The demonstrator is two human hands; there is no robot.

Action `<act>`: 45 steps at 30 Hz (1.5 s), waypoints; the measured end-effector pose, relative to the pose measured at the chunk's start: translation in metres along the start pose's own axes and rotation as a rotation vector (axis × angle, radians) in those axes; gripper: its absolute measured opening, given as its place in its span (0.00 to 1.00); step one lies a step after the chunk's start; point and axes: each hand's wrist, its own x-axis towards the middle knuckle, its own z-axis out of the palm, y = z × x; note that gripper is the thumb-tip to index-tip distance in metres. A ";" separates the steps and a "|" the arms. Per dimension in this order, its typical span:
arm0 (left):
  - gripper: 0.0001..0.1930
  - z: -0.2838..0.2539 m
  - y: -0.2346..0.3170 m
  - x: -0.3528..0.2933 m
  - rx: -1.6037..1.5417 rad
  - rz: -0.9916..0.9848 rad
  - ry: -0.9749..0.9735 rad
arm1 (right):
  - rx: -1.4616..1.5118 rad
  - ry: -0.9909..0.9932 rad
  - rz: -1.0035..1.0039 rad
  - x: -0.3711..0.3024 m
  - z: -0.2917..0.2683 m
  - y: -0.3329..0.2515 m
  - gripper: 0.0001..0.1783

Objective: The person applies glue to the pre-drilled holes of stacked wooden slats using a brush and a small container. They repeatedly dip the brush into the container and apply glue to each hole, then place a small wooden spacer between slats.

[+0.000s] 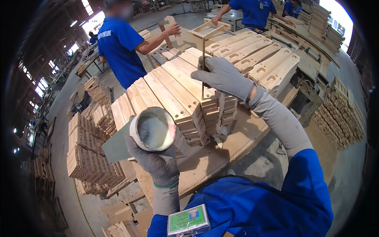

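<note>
My left hand [158,164], in a grey knit glove, grips a round white tub [136,132] from below. Pale, creamy liquid [153,129] fills part of it and smears its inner wall. A flat grey-green piece [117,145] sticks out beside the tub; how it is attached I cannot tell. My right hand [227,77], gloved too, is closed round a thin upright rod [203,47]. The rod's lower end is at a hole near the end of a board in the stacked wooden boards [167,89]. Several of these boards have round holes at their near ends.
The stacks stand on a wooden table [241,148]. More boards with oval slots [252,53] lie to the right. Piled wood stands at left [92,158] and right [339,114]. Across the table, a co-worker in blue [122,47] handles a wooden piece; another [252,14] works at the back.
</note>
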 end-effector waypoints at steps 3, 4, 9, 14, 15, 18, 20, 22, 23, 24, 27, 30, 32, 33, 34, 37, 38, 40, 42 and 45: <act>0.23 -0.008 -0.004 0.007 0.074 -0.083 -0.081 | 0.107 0.026 0.109 -0.008 -0.016 -0.008 0.19; 0.22 -0.006 -0.005 0.007 0.108 -0.081 -0.059 | 0.200 0.045 0.182 -0.011 -0.024 -0.014 0.19; 0.24 -0.004 -0.012 0.009 0.110 -0.133 -0.046 | 0.892 0.259 0.379 -0.045 -0.053 -0.070 0.11; 0.26 -0.007 -0.022 -0.002 0.508 0.159 -0.257 | 1.219 0.145 0.198 -0.091 -0.028 -0.096 0.09; 0.26 0.000 -0.020 -0.004 0.422 0.117 -0.253 | 1.175 0.116 0.166 -0.097 -0.024 -0.098 0.09; 0.27 0.015 -0.022 -0.010 0.151 -0.007 -0.241 | 0.975 0.073 -0.026 -0.109 -0.021 -0.100 0.11; 0.27 0.013 -0.035 -0.007 0.324 0.143 -0.194 | 0.749 0.113 -0.259 -0.116 -0.021 -0.103 0.11; 0.26 -0.001 -0.049 -0.003 0.273 0.183 -0.162 | 0.791 0.279 -0.269 -0.119 -0.015 -0.106 0.12; 0.26 0.001 -0.052 -0.005 0.361 0.233 -0.145 | 0.830 0.278 -0.262 -0.117 -0.017 -0.102 0.12; 0.26 0.005 -0.051 -0.008 0.290 0.155 -0.159 | 0.867 0.277 -0.254 -0.114 -0.018 -0.097 0.13; 0.23 0.009 -0.051 -0.009 0.106 -0.058 -0.082 | 0.904 0.249 0.200 -0.090 -0.036 -0.094 0.09; 0.20 0.008 -0.042 -0.009 0.357 -0.068 -0.196 | 0.878 0.243 0.332 -0.051 -0.055 -0.075 0.16; 0.19 0.011 -0.025 -0.006 -0.055 -0.351 -0.126 | 0.749 0.196 0.404 -0.025 -0.064 -0.056 0.21; 0.19 0.011 -0.028 -0.007 0.364 -0.099 -0.237 | 0.610 0.188 0.364 -0.016 -0.067 -0.043 0.22; 0.19 0.011 -0.025 -0.006 0.217 -0.167 -0.220 | 0.471 0.177 0.322 -0.011 -0.066 -0.026 0.23; 0.21 0.012 -0.017 -0.007 -0.048 -0.275 -0.170 | 0.256 0.014 0.342 0.000 -0.054 0.017 0.24; 0.23 0.010 -0.018 -0.008 0.124 -0.176 -0.242 | 0.261 -0.010 0.355 0.002 -0.049 0.023 0.24; 0.29 0.007 -0.021 -0.009 0.470 0.050 -0.339 | 0.270 -0.054 0.378 0.004 -0.042 0.029 0.22; 0.31 0.011 -0.017 -0.011 0.396 0.020 -0.300 | 0.248 -0.068 0.359 0.004 -0.033 0.026 0.22; 0.30 0.014 -0.016 -0.011 0.532 0.075 -0.268 | 0.018 -0.070 0.275 0.004 -0.021 0.033 0.23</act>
